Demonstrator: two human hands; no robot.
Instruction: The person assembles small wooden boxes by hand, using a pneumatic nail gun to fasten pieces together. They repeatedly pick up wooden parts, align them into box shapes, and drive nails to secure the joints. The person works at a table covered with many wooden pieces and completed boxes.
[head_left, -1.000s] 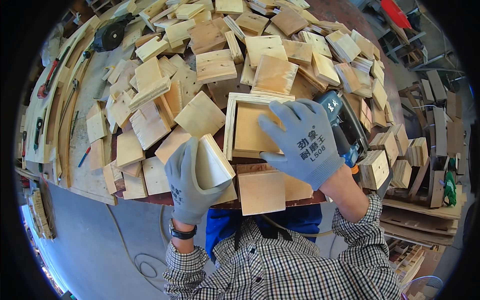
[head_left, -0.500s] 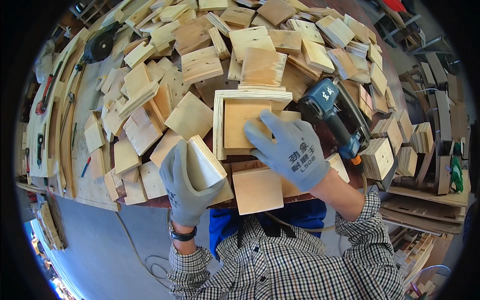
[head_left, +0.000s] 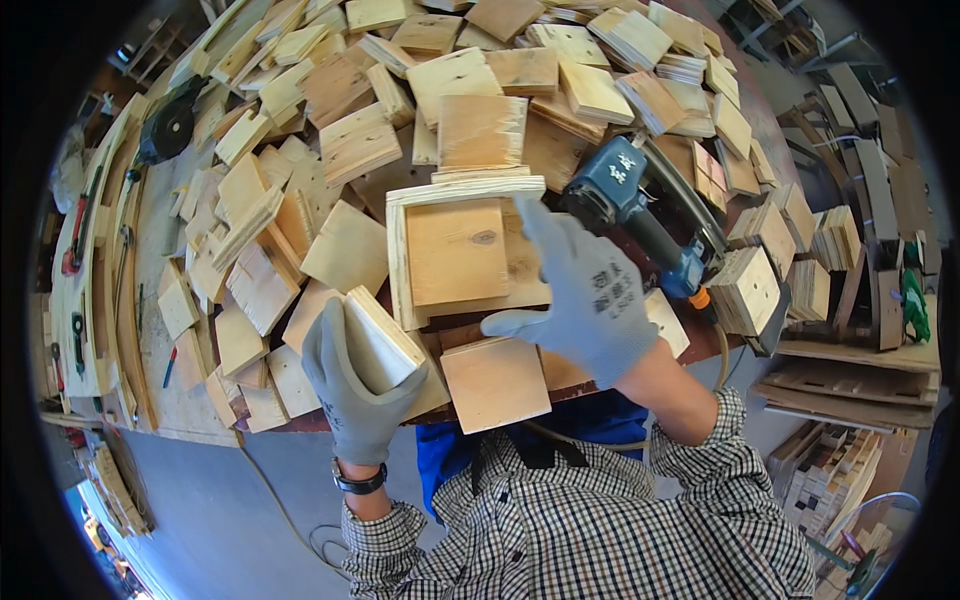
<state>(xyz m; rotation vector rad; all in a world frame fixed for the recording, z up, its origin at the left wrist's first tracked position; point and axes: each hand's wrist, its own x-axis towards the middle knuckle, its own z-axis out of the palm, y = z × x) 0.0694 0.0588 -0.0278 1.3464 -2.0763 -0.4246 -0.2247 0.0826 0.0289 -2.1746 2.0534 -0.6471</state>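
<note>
My left hand (head_left: 345, 395), in a grey glove, is closed around a thick plywood block (head_left: 385, 345) near the table's front edge. The block is tilted, with one pale face toward my palm. My right hand (head_left: 600, 305), gloved too, has thumb and fingers spread and holds nothing. Its fingertips hover at the right side of a corner frame (head_left: 398, 255) of plywood strips, with strips along its left and far sides. Inside that frame lies a square wood piece (head_left: 455, 260) with a dark knot. One more square piece (head_left: 495, 385) lies just in front, overhanging the table edge.
A blue-black nail gun (head_left: 640, 215) with an orange hose fitting rests right of the frame. Heaped wood squares (head_left: 460, 85) cover the far table. Stacked blocks (head_left: 748, 290) stand at the right. A black tape dispenser-like tool (head_left: 172, 120) and hand tools lie at the left.
My right hand has lifted off the square piece in the frame and moved to its right, fingers spreading. My left hand keeps its block. The view has shifted slightly.
</note>
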